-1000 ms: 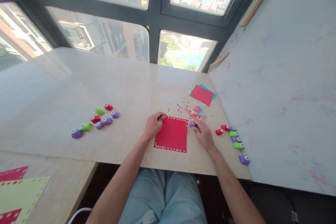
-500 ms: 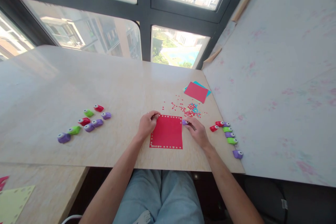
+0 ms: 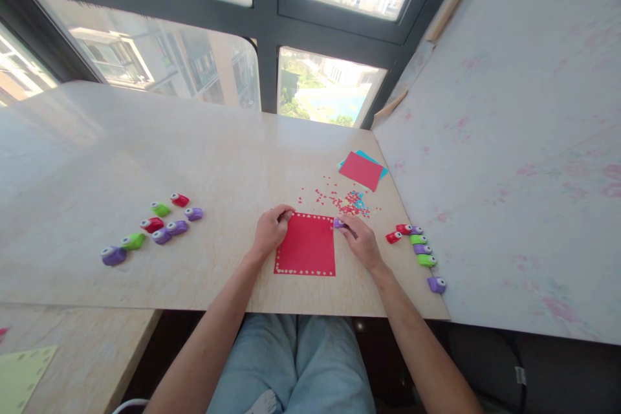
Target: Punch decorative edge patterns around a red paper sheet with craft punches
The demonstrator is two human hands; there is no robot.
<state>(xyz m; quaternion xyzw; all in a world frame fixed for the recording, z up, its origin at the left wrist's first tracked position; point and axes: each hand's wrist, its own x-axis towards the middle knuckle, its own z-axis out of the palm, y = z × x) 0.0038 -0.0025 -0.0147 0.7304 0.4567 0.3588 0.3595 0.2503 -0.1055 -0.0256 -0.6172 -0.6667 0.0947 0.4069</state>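
Note:
A square sheet of red paper [image 3: 306, 247] lies flat on the tabletop, with small punched holes along its top, left and bottom edges and near its upper right corner. My left hand [image 3: 272, 230] pinches the sheet at its upper left corner. In my right hand [image 3: 359, 240] is a small purple craft punch [image 3: 339, 223], its front at the sheet's right edge near the top. Whether the paper sits inside its slot is too small to tell. Past the sheet's upper right lies a scatter of red and blue paper cutouts [image 3: 350, 204].
More punches in purple, green and red stand in a group at left, with a purple punch [image 3: 113, 255] nearest me. Another row, including a green punch [image 3: 427, 261], lines the right edge by the wall. Stacked red paper [image 3: 361, 170] lies at the back. Yellow punched paper [image 3: 24, 375] is lower left.
My right hand has brought the purple punch slightly left and up along the sheet's right edge. My left hand keeps its hold on the corner. The whole view has shifted a little.

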